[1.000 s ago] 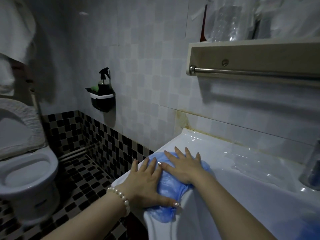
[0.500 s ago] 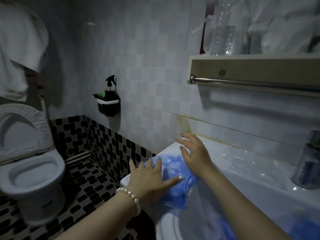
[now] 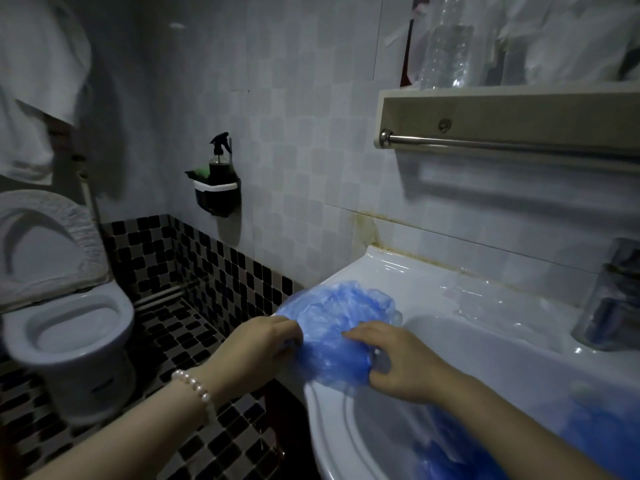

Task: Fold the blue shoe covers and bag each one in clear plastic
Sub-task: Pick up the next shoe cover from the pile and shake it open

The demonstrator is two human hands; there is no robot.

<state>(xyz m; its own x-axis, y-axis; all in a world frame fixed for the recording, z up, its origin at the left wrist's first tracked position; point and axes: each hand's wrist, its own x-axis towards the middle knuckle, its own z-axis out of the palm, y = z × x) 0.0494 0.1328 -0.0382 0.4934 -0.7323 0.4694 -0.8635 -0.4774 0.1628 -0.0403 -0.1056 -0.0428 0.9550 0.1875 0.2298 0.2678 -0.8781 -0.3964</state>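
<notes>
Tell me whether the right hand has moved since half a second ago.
Yes. The right hand has pulled back from near the wall toward the front rim of the sink, and now lies on the blue shoe cover by the basin.

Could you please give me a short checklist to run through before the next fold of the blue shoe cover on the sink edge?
1. Both hands on the cover: ok. The left hand grips the near left edge of the blue shoe cover; the right hand holds its near right part.
2. Cover supported: ok. It lies on the rim of the sink, though its left edge overhangs.
3. Cover flat enough to fold: not ok, it looks crumpled.
4. Clear plastic bags at hand: ok, they lie on the rim near the wall.
5. Whether a bag is open and ready: cannot tell.
</notes>
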